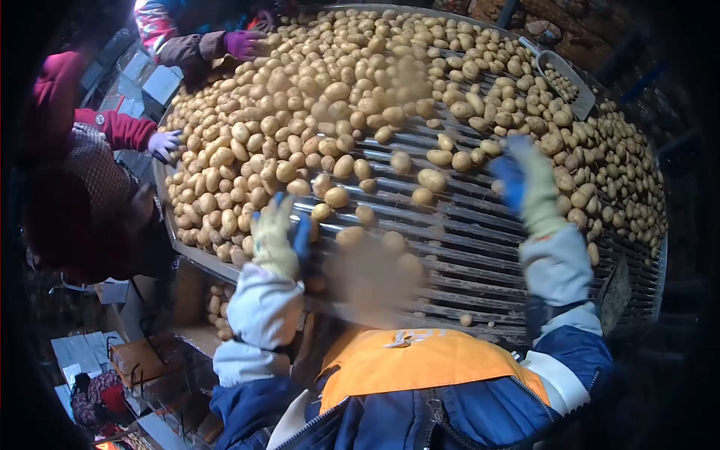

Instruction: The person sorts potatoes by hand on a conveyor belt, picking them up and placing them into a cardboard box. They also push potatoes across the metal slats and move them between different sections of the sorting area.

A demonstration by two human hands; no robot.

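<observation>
Both my hands wear pale yellow-green gloves with blue palms. My left hand [276, 238] is at the near left edge of the potato pile [247, 176], fingers and thumb spread, touching or close over the nearest potatoes. On the right, my right hand [523, 180] reaches over the slatted metal table [472, 240], beside the potatoes along its right side. Motion smears its fingers, so I cannot tell whether it holds a potato. Between my hands, loose potatoes [431, 180] lie on the slats.
A scoop [566, 84] with small potatoes rests at the back right. Across the left side, other people's gloved hands, one purple [244, 45] and one lilac [163, 145], touch the pile. A box of potatoes [196, 304] stands below the table's left edge. Blurred spots cover part of the view.
</observation>
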